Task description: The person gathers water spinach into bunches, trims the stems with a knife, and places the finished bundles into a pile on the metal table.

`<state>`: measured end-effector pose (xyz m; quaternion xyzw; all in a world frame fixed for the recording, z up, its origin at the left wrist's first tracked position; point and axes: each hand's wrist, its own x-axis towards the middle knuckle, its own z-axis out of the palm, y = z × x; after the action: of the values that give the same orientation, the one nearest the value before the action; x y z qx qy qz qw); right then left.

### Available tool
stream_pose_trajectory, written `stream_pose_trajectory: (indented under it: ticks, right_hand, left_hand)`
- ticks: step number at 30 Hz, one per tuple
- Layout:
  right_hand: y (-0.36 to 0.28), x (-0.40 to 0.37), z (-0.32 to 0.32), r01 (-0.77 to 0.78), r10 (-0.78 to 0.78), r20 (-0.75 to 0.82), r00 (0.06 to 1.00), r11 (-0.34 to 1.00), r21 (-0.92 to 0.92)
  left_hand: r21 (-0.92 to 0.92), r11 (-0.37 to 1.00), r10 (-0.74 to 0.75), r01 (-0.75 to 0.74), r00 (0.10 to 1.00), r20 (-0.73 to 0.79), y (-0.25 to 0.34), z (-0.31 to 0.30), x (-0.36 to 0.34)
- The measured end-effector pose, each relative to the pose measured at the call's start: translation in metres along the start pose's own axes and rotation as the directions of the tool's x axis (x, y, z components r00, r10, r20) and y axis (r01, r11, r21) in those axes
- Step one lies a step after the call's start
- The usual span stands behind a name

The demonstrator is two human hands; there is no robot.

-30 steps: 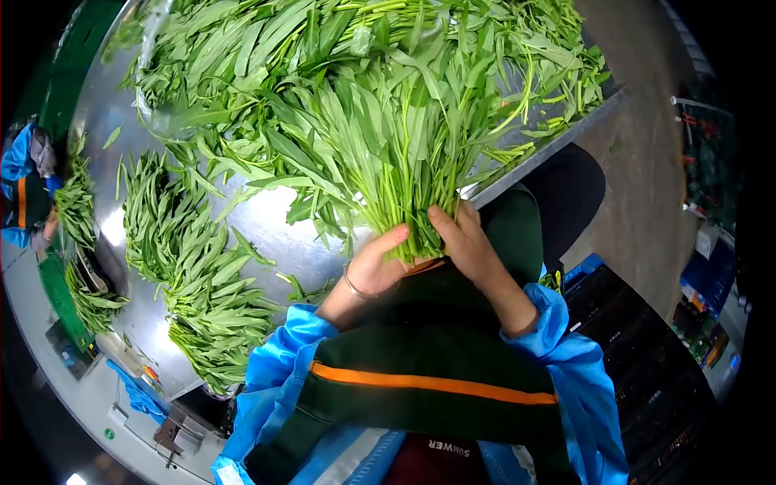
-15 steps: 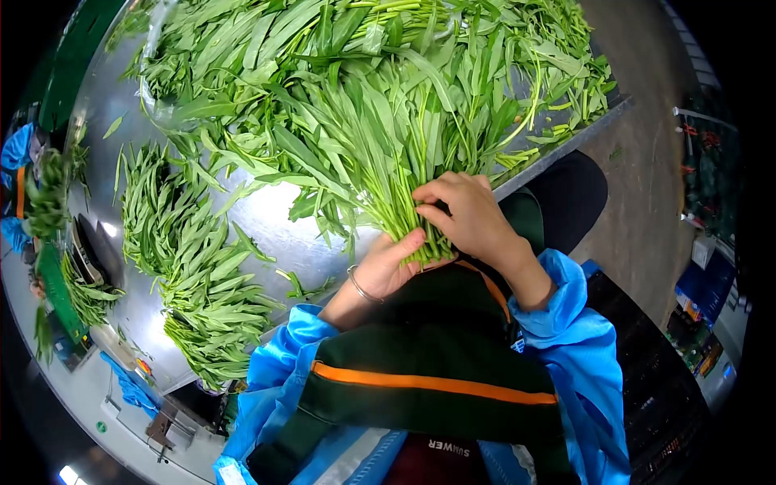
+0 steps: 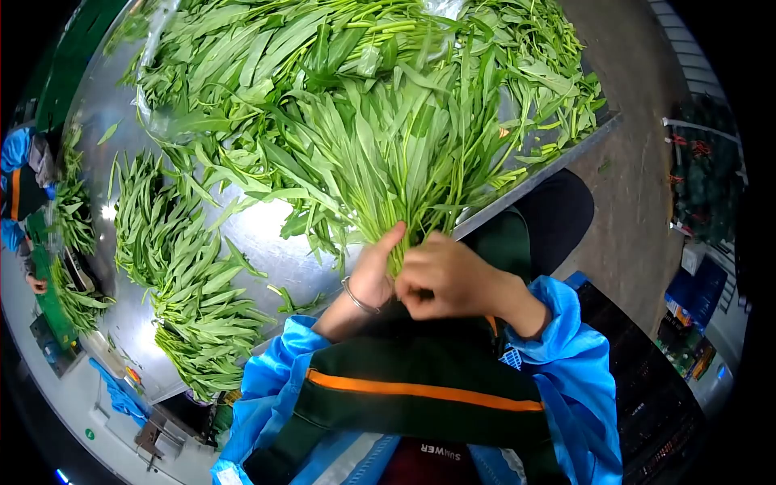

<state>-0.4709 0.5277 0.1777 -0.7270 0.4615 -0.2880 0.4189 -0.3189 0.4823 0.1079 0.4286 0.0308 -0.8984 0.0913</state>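
Across the shiny curved steel table spreads a great loose heap of long-leaved green stalks, with a row of laid-out leafy green bundles along its left side. Near the table's front edge, fanning up and away from the person, is the thick bunch of narrow-leaved greens with pale green stems; its stem ends are gathered just above the person's chest. The left hand is wrapped round those stems from the left, thumb raised against them, grasping the bunch. The right hand is curled into a loose fist over the stem ends, touching them; whether it pinches a stalk I cannot tell. I judge the step to be evening and tightening the bunch at its base; the next move calls for a firm left-hand hold while the right works the stem ends. A thin silver bangle circles the left wrist
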Motion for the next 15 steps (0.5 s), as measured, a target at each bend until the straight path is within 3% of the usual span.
stream_pose_trajectory:
  ticks: [1,3,4,5,7,8,10,11,12,13,15]
  right_hand:
    - [-0.001,-0.003,-0.002,-0.087,0.099,-0.156,0.983,0.993,0.083]
    - [-0.001,-0.016,-0.009,-0.220,0.324,-0.426,0.845,0.936,0.275]
    - [0.008,-0.020,-0.024,-0.061,0.556,-0.611,0.563,0.765,0.641]
    - [0.017,-0.025,-0.037,0.246,0.795,-0.563,0.226,0.513,0.823]
    - [0.027,-0.047,-0.035,0.152,0.891,-0.399,0.214,0.373,0.915]
    - [0.022,-0.050,-0.025,0.037,0.947,-0.207,0.246,0.205,0.978]
    - [0.011,-0.045,0.008,-0.203,0.972,-0.049,0.228,0.097,0.974]
    - [0.013,-0.041,0.026,-0.316,0.970,-0.032,0.242,0.111,0.942]
    - [0.013,-0.035,0.037,-0.350,0.948,-0.048,0.316,0.163,0.923]
    - [0.007,-0.026,0.043,-0.208,0.879,-0.144,0.454,0.261,0.943]
    - [-0.002,-0.019,0.050,-0.326,0.762,-0.231,0.605,0.501,0.802]
  left_hand:
    - [-0.039,0.999,-0.016,0.017,1.000,0.017,0.001,-0.002,0.003]
    - [-0.081,0.990,-0.120,0.119,0.993,-0.012,0.001,-0.005,0.006]
    - [-0.055,0.994,-0.093,0.092,0.996,-0.010,0.002,-0.011,0.008]
    - [-0.029,0.997,-0.067,0.067,0.998,-0.014,0.001,-0.016,0.008]
    - [-0.009,0.998,-0.067,0.067,0.997,-0.024,0.001,-0.009,0.002]
    - [0.005,0.998,-0.064,0.064,0.998,-0.024,0.004,-0.006,0.001]
    - [0.031,0.999,-0.029,0.027,0.998,0.048,0.002,-0.009,0.001]
    - [0.038,0.999,-0.008,0.004,0.996,0.088,0.001,-0.009,0.002]
    - [0.078,0.997,0.003,-0.012,0.994,0.110,0.004,-0.004,-0.002]
    - [0.151,0.988,0.011,-0.031,0.991,0.135,0.005,0.004,-0.006]
    - [0.308,0.949,0.008,-0.062,0.985,0.174,0.007,0.012,-0.017]
